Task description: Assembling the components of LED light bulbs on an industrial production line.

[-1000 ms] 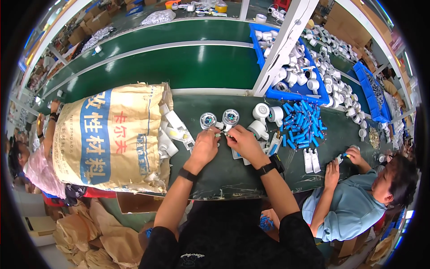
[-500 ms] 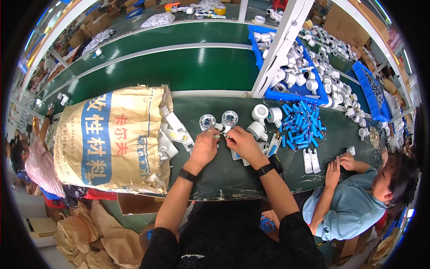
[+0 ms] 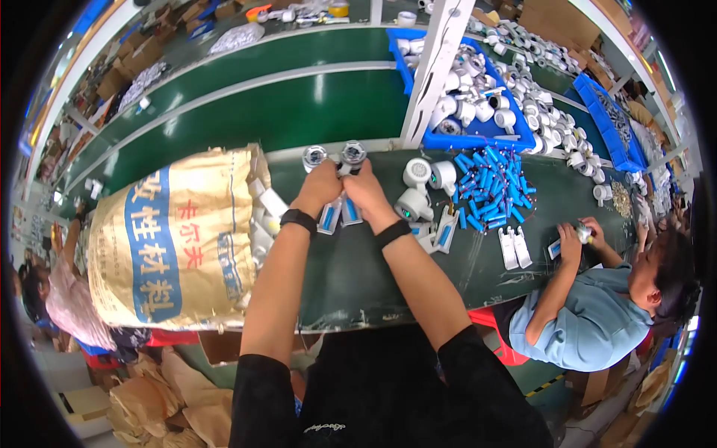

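Two white round-headed handheld devices lie side by side before me, their silvery round heads [image 3: 314, 157] [image 3: 352, 153] facing up. My left hand [image 3: 321, 185] is closed around the neck of the left device, and my right hand [image 3: 361, 190] around that of the right. Below my hands their handles [image 3: 328, 217] [image 3: 349, 213] lie open, a blue cylindrical battery in each. My fingertips are partly hidden by the backs of my hands. To the right stand several white round-headed devices [image 3: 416, 173], beside a pile of blue batteries [image 3: 493, 190].
At left a big paper sack [image 3: 172, 239] spills white plastic parts [image 3: 263, 224]. A blue tray [image 3: 478, 142] of white devices stands beyond a white post [image 3: 439, 75]. Two white handle pieces [image 3: 515, 248] lie near a seated co-worker [image 3: 582, 313], whose hands hold a small white part.
Both hands have moved farther from me and to the left, from a fingertip pinch between the devices to closing around them. The devices' battery-filled handles now show. The view has shifted slightly.
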Demonstrator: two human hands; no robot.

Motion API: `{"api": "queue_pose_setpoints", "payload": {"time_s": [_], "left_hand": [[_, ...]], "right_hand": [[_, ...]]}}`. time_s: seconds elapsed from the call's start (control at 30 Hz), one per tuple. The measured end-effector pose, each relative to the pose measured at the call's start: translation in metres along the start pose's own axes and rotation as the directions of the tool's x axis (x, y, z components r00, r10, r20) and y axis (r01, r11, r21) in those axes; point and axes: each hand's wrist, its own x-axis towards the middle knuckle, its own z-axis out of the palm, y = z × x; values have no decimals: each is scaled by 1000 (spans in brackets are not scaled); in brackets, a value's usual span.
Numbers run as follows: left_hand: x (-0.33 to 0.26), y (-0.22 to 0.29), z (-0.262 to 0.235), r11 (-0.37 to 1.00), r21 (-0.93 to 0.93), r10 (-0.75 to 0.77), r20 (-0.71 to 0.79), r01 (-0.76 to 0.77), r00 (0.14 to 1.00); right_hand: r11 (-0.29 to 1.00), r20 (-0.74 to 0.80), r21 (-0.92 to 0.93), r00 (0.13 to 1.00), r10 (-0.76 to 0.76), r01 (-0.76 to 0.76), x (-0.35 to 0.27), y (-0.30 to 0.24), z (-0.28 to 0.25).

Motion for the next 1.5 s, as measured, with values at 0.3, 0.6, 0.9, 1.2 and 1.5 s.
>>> {"api": "queue_pose_setpoints", "payload": {"time_s": [0.3,0.6,0.9,1.2,1.5], "left_hand": [[173,-38,17,991,114,68,48,-73,997],[185,-20,-40,942,326,-10,-201,77,980],[-11,98,21,982,-147,163,353,-118,921],[-60,44,-21,999,-31,-19,249,28,968],[-67,36,-11,986,141,142,-423,-90,895]], "right_hand": [[937,-158,280,973,-170,209,82,-8,17],[781,-134,-494,854,-503,382,-88,5,-192],[870,-176,-412,914,-366,270,-104,61,-138],[849,16,-269,884,-468,454,-124,45,-81],[820,-101,-313,842,-530,479,-142,65,-117]]}}
